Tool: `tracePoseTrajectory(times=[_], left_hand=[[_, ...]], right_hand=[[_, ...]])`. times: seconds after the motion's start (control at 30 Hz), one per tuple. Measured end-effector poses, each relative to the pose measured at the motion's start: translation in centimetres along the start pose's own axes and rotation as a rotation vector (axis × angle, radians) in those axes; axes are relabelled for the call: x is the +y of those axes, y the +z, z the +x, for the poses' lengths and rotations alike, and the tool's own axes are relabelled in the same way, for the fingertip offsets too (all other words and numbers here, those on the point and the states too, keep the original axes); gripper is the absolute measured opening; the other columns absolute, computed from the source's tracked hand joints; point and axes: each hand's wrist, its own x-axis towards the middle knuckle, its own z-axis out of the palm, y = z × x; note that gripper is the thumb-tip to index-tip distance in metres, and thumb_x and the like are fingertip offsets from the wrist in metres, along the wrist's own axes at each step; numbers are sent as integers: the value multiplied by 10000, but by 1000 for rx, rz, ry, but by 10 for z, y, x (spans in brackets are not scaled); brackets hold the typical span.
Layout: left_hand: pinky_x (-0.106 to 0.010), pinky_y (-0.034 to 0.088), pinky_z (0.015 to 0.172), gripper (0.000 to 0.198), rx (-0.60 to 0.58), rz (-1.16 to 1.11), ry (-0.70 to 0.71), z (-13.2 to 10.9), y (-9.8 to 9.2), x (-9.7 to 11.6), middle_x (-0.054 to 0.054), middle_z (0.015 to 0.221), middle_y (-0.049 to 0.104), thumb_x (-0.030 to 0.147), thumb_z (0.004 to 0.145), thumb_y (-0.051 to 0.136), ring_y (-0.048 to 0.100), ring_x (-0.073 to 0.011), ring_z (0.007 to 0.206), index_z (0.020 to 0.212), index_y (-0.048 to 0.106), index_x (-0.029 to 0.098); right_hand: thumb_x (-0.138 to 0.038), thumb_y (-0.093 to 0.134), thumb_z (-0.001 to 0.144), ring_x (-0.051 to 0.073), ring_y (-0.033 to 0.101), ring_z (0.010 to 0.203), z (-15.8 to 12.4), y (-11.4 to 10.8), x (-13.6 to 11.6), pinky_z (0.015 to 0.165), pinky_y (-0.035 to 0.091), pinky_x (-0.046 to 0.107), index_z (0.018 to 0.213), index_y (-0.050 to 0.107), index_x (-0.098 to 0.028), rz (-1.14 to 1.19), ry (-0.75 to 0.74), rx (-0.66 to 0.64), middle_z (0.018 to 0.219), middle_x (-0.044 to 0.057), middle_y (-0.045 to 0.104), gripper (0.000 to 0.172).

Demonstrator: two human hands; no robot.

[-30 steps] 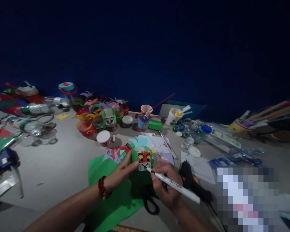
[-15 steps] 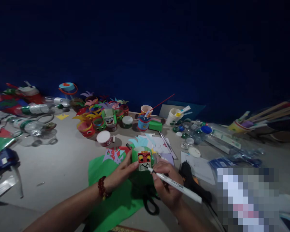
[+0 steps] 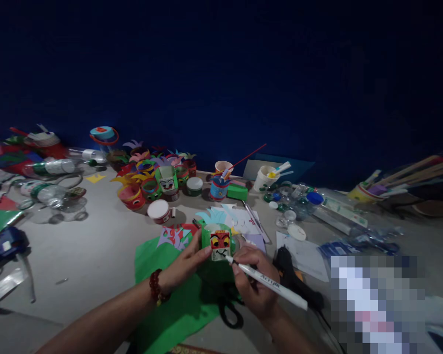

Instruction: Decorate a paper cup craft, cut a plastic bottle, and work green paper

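My left hand point(image 3: 186, 265), with a red bead bracelet at the wrist, grips a small green craft cup point(image 3: 217, 242) that carries a red and white paper face. My right hand point(image 3: 253, 287) is closed round a white acrylic marker point(image 3: 268, 284), and the marker's tip touches the lower right of the face. Both hands hover over a green paper sheet point(image 3: 170, 295) on the grey floor, where black scissors point(image 3: 229, 312) lie partly under my right hand.
Several finished paper-decorated cups point(image 3: 147, 182) stand at the back. Plastic bottles point(image 3: 44, 192) lie at the left, a black glue gun point(image 3: 295, 282) at the right, paint cups with brushes point(image 3: 266, 177) behind, paper cutouts point(image 3: 239, 219) and a round white-lidded pot point(image 3: 158, 210) nearby.
The marker tip shifted slightly along the bottom of the paper face. My left hand and the cup stayed in place.
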Motion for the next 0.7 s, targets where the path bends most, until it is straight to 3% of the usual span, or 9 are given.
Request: tracePoseTrajectory(times=[0.2, 0.43, 0.7], left_hand=[[-490, 215, 1224, 836, 7, -11, -4, 0, 3, 2, -90, 1499, 510, 489, 833, 721, 325, -329, 1463, 1536, 331, 259], [-481, 247, 1213, 820, -2, -34, -19, 0, 0, -2, -92, 1572, 409, 461, 849, 716, 313, -332, 1469, 1540, 323, 257], [-462, 206, 1230, 822, -11, 13, 4, 0, 0, 0, -81, 1582, 393, 487, 848, 709, 274, -322, 1487, 1538, 324, 263]], right_hand=[[-121, 607, 795, 188, 634, 668, 3, 0, -4, 657, 527, 339, 890, 587, -248, -34, -28, -7, 753, -2, 639, 160], [-94, 597, 795, 211, 647, 715, 0, 1, 1, 681, 523, 364, 890, 585, -250, 47, 9, 74, 775, 6, 643, 183], [-116, 604, 804, 181, 640, 653, 3, 1, -2, 642, 524, 337, 882, 576, -245, 22, -3, 25, 749, -10, 638, 153]])
